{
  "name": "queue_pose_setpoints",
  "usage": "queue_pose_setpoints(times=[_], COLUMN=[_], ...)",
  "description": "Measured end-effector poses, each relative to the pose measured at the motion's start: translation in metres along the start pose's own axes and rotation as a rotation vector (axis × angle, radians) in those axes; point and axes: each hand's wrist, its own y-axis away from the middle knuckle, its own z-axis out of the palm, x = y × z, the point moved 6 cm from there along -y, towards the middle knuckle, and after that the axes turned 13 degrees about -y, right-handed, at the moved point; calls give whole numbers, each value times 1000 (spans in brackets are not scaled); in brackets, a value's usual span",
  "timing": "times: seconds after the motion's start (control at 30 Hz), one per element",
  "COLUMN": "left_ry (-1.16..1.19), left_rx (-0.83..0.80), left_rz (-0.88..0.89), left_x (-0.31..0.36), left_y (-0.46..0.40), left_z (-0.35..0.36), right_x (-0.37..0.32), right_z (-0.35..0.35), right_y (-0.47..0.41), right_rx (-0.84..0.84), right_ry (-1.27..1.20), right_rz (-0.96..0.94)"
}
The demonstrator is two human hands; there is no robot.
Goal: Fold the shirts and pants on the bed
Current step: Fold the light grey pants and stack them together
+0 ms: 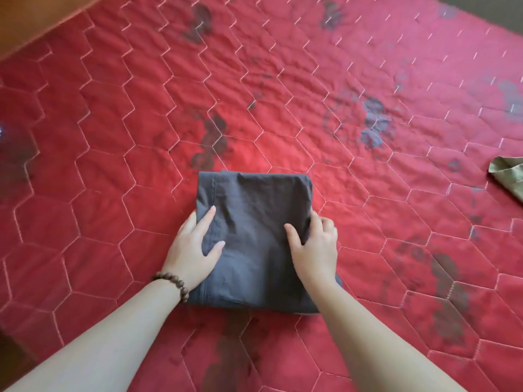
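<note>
A dark grey garment (pixel 254 222), folded into a compact rectangle, lies on the red quilted bed cover (pixel 113 137) in the lower middle of the head view. My left hand (pixel 195 250) holds its left edge, thumb and forefinger on top and the other fingers hidden at the side. My right hand (pixel 314 247) grips its right edge, thumb on top, fingers curled around the side. A beaded bracelet (pixel 174 284) circles my left wrist.
An olive-green garment (pixel 509 179) pokes in at the right edge of the bed. A wooden bed frame or floor (pixel 34 18) shows at the top left. Dark printed patches dot the cover.
</note>
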Motion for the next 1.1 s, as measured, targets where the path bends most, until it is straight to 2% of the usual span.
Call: queue_pose_setpoints(times=[0.1,0.2,0.27,0.37,0.43,0.5,0.57,0.6,0.67,0.7,0.77,0.93,1.03,1.1], left_ry=[14,6,5,-59,-205,-317,-332,-346,-461,-548,-654,-633,-595,-586], left_rx=[4,11,-44,-92,46,250,364,362,255,176,39,22,33,48], left_rz=[22,85,128,129,116,123,221,296,424,451,434,291,176,133], left_x=[7,13,15,17,21,31,51,64,87,91,80,58,47,36], left_y=[-3,-5,-7,-7,-6,-7,-14,-21,-34,-38,-45,-48,-40,-21], left_z=[0,-2,2,5,-6,-22,-29,-26,-8,5,29,40,30,25], right_x=[0,0,9,19,12,-11,-35,-40,-39,-33,-19,-3,9,11], right_z=[5,0,-1,0,-6,-14,0,14,46,61,77,65,39,35], right_y=[-11,-8,-1,-1,-7,-9,-10,-11,-16,-18,-23,-35,-31,-11], right_rx=[-54,21,50,-24,18,168,157,85,-104,-182,-237,-226,-54,18], right_ry=[-122,-82,-62,-33,93,228,338,393,518,594,709,653,550,512], right_rz=[97,65,102,178,73,-160,-401,-463,-469,-453,-453,-523,-330,-288])
